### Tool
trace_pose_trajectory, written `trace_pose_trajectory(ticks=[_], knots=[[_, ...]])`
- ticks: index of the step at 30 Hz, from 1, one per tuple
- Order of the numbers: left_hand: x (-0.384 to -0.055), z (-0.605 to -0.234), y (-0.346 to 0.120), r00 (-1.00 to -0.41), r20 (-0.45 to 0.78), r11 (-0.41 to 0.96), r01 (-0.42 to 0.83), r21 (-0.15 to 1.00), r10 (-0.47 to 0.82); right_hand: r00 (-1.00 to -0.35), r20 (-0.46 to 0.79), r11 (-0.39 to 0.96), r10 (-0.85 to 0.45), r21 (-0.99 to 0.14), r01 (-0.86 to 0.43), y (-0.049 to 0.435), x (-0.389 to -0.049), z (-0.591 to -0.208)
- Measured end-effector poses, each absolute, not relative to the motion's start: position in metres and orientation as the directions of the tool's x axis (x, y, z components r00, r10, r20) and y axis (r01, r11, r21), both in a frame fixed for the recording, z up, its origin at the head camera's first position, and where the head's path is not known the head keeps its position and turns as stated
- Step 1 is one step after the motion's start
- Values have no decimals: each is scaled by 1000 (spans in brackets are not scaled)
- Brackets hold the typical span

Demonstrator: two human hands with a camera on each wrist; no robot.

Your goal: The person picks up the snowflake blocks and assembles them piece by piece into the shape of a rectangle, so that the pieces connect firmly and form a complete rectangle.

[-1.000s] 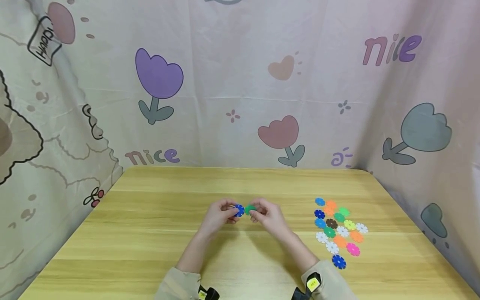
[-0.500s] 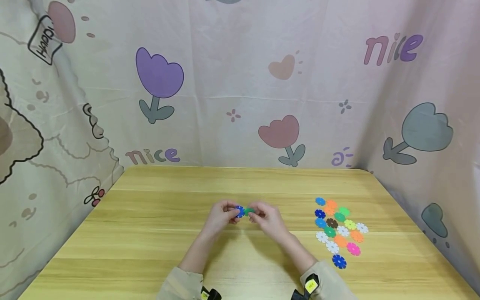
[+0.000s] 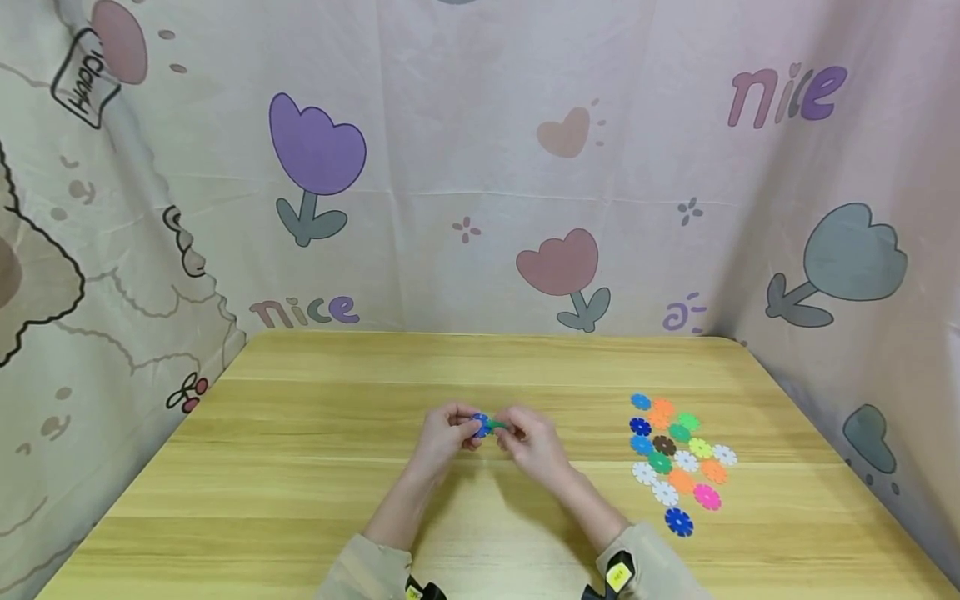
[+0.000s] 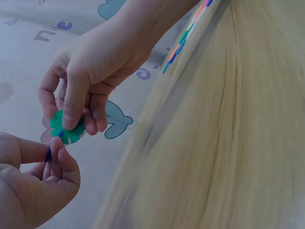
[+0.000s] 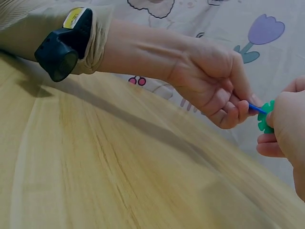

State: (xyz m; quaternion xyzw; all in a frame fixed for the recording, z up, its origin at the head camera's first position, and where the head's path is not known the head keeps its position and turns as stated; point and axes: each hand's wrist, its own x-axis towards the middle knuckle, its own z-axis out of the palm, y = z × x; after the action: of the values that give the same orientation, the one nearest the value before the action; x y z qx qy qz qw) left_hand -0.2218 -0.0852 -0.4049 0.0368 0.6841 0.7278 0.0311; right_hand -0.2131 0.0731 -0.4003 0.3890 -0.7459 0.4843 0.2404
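Above the middle of the table, my left hand pinches a dark blue notched plastic disc between thumb and fingers. My right hand pinches a green notched disc, turned nearly edge-on in the head view. The two discs meet edge to edge, set crosswise. In the left wrist view, the blue disc's rim overlaps a slot of the green disc, whose face shows there under the right thumb. Fingers hide much of the blue disc. The right wrist view shows the blue edge against the green disc's rim.
On the right of the wooden table lie several loose notched discs, among them a brown disc, a pink disc and a dark blue one nearest the front. A printed curtain hangs behind and at both sides.
The green disc has turned from facing the head camera to nearly edge-on and moved left against the blue disc. Both hands have drawn slightly closer. The loose discs have stayed put.
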Motion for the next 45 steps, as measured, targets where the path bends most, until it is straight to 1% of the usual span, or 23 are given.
trace_pose_trajectory(ticks=[3,5,8,11,13,15,18,21,26,31,39,45], knots=[[-222,-406,-86,-996,3,-68,-3,998,92,-604,720,239,-342,-555,-797,72,-212,-399],[-223,-406,-88,-996,1,-70,-6,998,91,-636,690,234,-346,-592,-771,72,-212,-398],[-225,-405,-90,-996,6,-80,-1,997,93,-715,605,212,-350,-692,-690,73,-213,-396],[-226,-405,-91,-995,5,-92,-4,996,99,-807,487,184,-335,-806,-563,76,-216,-395],[-226,-404,-93,-994,-1,-100,-12,995,109,-835,456,190,-308,-831,-524,79,-223,-405],[-226,-404,-94,-992,-8,-99,-21,995,125,-845,459,222,-275,-825,-520,81,-230,-414],[-226,-404,-94,-987,-11,-83,-24,996,159,-838,497,276,-227,-792,-545,83,-240,-428],[-227,-405,-94,-979,3,-45,-6,999,202,-846,490,294,-211,-793,-533,85,-239,-427],[-227,-407,-94,-963,37,16,43,999,267,-854,459,293,-243,-805,-516,86,-240,-426],[-226,-407,-93,-961,47,59,66,996,273,-865,430,308,-257,-812,-496,85,-238,-425],[-225,-410,-93,-955,52,96,84,992,293,-881,389,318,-269,-828,-463,82,-219,-399],[-221,-408,-93,-940,62,100,101,990,336,-877,381,297,-293,-836,-462,85,-216,-396]])
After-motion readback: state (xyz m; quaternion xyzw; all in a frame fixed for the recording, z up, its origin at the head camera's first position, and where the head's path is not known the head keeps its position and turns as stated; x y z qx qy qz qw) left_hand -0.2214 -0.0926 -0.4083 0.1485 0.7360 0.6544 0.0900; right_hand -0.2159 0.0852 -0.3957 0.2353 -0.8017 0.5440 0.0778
